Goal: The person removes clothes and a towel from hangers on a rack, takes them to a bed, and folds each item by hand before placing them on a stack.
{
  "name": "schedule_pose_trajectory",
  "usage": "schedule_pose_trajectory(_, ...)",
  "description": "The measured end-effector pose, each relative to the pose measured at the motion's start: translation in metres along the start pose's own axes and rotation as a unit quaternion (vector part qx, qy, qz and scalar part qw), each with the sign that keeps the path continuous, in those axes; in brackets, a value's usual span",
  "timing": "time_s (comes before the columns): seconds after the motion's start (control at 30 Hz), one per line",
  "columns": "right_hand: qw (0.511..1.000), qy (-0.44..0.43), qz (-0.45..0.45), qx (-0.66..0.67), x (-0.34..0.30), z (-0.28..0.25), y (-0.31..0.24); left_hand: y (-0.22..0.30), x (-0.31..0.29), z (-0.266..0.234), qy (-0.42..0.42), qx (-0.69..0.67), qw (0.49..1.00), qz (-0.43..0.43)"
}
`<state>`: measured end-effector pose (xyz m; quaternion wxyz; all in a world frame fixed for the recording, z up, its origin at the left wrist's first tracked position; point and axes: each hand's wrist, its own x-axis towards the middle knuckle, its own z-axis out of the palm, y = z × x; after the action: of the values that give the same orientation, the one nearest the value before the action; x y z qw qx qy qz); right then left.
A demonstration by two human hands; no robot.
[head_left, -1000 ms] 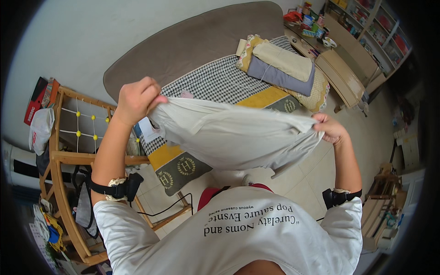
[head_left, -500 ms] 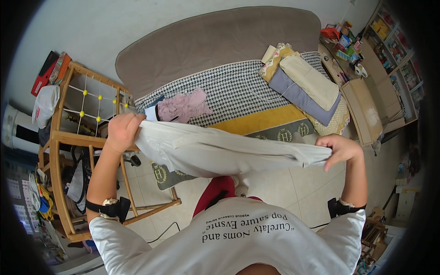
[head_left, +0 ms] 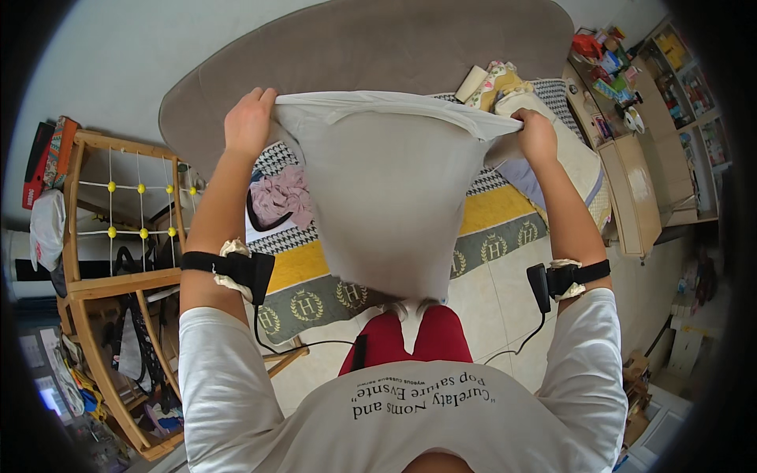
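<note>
A light grey cloth hangs spread out before me, its upper edge stretched between my two hands. I cannot tell what kind of garment or cover it is. At its upper left corner my left hand is closed on the edge. My right hand pinches the upper right corner, with a loose fold hanging beside it. Behind the cloth stands a sofa bed with a brown backrest and a houndstooth cover. Partly hidden by the cloth, a crumpled pink garment lies on the cover, next to a dark-edged piece.
A wooden rack strung with yellow beads stands at the left, a white plastic bag hanging on it. Folded bedding lies on the sofa's right end. Beyond it are a cluttered desk and shelves. Cables hang from both arm straps.
Both hands have risen and moved farther away from me. The cloth, bunched and stretched sideways before, now hangs open as a broad sheet. My view has shifted slightly.
</note>
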<state>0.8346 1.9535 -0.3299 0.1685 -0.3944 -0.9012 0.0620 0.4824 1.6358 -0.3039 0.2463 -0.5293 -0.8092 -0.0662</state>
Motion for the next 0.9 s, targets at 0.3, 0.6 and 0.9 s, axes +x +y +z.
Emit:
schedule_pose_trajectory(0.3,0.988,-0.090,-0.121,0.039,-0.049,0.166,0.059,0.045,-0.115,0.147,-0.086,-0.110,0.989,-0.055)
schedule_pose_trajectory(0.6,0.930,-0.355,0.027,0.090,-0.283,0.356,0.095,0.113,-0.310,0.303,-0.398,-0.107,0.881,-0.231)
schedule_pose_trajectory(0.9,0.945,-0.286,0.048,0.151,-0.230,0.399,0.084,0.143,-0.319,0.352,-0.351,-0.171,0.864,-0.318)
